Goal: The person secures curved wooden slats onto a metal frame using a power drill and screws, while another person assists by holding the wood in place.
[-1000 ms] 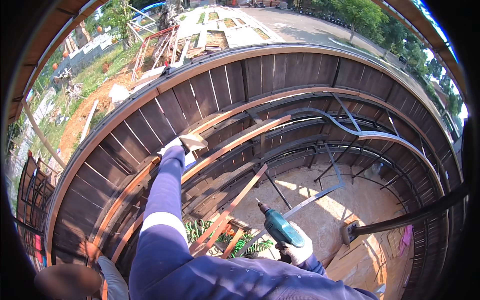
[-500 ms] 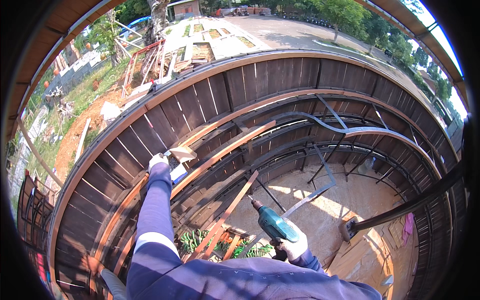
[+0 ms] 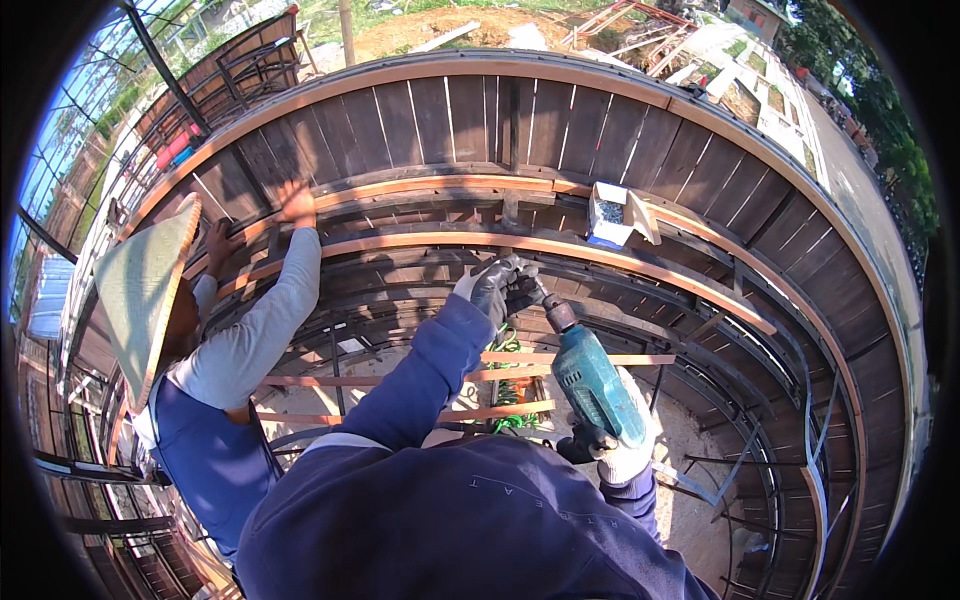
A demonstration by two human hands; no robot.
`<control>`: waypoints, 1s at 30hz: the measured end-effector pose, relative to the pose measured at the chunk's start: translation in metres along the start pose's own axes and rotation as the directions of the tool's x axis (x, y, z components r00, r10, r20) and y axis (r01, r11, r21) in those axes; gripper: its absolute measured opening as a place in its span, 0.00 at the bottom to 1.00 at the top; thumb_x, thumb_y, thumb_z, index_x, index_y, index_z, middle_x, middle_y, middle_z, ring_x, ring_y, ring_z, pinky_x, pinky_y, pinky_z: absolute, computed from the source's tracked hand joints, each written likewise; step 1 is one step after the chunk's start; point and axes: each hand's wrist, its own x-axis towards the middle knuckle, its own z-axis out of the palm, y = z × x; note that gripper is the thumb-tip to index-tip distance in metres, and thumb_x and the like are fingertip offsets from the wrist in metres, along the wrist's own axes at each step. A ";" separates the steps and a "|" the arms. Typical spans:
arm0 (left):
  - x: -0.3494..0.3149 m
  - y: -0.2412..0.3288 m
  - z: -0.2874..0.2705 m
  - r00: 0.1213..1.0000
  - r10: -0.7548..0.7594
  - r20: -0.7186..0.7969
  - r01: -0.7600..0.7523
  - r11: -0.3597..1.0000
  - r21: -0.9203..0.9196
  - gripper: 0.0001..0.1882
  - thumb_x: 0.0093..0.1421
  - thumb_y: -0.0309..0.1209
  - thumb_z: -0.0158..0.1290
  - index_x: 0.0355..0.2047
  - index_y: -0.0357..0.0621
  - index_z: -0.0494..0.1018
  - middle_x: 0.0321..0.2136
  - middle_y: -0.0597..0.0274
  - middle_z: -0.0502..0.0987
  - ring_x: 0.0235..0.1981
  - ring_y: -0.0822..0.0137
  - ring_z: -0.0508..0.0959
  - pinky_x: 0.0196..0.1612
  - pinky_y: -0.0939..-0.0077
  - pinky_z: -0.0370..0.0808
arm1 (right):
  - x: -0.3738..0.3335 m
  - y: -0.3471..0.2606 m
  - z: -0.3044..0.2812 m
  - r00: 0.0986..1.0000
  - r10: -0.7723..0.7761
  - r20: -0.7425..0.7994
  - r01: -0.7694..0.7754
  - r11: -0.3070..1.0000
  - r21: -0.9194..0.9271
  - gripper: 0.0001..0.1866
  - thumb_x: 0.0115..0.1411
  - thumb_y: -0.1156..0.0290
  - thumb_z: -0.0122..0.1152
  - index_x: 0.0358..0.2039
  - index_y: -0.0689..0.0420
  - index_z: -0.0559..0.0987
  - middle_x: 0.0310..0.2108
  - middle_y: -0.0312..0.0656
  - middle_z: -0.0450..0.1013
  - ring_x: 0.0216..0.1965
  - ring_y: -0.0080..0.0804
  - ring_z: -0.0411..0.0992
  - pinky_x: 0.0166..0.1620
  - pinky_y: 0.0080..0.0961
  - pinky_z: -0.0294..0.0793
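My right hand (image 3: 622, 455), in a white glove with dark fingers, grips the handle of a green power drill (image 3: 590, 385). The drill points up and away, toward the curved wooden strips. At its tip is my left hand (image 3: 500, 285), in a white glove with a dark palm. Its fingers are pinched together beside the drill's front end; whatever they hold is too small to make out. Just beyond them runs a reddish wooden strip (image 3: 470, 241) on the curved frame. Past it, an open white cardboard box (image 3: 607, 238) of small dark metal pieces rests on the frame.
At the left, a co-worker in a conical hat (image 3: 145, 280) presses both hands on the outer strip. A curved wall of dark planks (image 3: 430, 120) closes off the far side. Loose wooden strips (image 3: 590, 359) and a green coiled hose (image 3: 510, 385) lie below.
My view has swung left, bringing the co-worker in. My left hand has left the white box and come to the drill's tip. The drill stays in my right hand.
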 end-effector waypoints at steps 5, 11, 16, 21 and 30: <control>-0.048 0.036 -0.038 0.997 0.069 0.032 -0.064 0.991 -0.119 0.13 0.71 0.40 0.52 0.51 0.49 0.75 0.50 0.57 0.80 0.55 0.54 0.79 0.55 0.54 0.80 | 0.022 0.015 0.022 0.956 0.247 0.158 -0.276 0.939 0.204 0.27 0.74 0.67 0.39 0.72 0.53 0.59 0.53 0.68 0.71 0.25 0.34 0.73 0.28 0.29 0.78; -0.089 0.061 -0.052 0.982 0.190 0.001 -0.188 0.975 -0.122 0.13 0.72 0.36 0.51 0.51 0.44 0.75 0.48 0.54 0.81 0.53 0.54 0.81 0.53 0.54 0.81 | 0.032 0.042 0.056 0.967 0.246 -0.067 -0.246 0.969 -0.001 0.24 0.76 0.59 0.44 0.62 0.65 0.69 0.44 0.67 0.77 0.30 0.47 0.81 0.24 0.25 0.80; -0.106 0.073 -0.070 0.973 0.203 -0.111 -0.217 0.968 -0.126 0.12 0.70 0.32 0.53 0.49 0.41 0.75 0.47 0.50 0.81 0.50 0.53 0.82 0.54 0.51 0.82 | 0.032 0.047 0.062 0.934 0.288 0.210 -0.320 0.938 0.136 0.26 0.71 0.76 0.48 0.69 0.62 0.62 0.55 0.61 0.73 0.33 0.34 0.76 0.28 0.22 0.75; -0.119 0.089 -0.087 0.961 0.276 0.003 -0.274 0.956 -0.107 0.12 0.69 0.31 0.55 0.49 0.40 0.75 0.46 0.49 0.82 0.49 0.52 0.83 0.52 0.52 0.83 | 0.028 0.049 0.093 0.950 0.049 0.309 0.078 0.920 -0.384 0.31 0.67 0.71 0.58 0.68 0.65 0.62 0.55 0.60 0.74 0.38 0.35 0.78 0.35 0.24 0.78; -0.071 0.115 -0.126 0.946 0.272 -0.178 -0.288 0.955 -0.070 0.15 0.69 0.32 0.56 0.51 0.35 0.73 0.43 0.49 0.81 0.44 0.53 0.84 0.49 0.53 0.83 | 0.054 0.126 0.119 0.961 -0.063 0.271 0.185 0.871 -0.455 0.51 0.54 0.63 0.78 0.70 0.67 0.57 0.61 0.53 0.70 0.59 0.39 0.73 0.60 0.33 0.73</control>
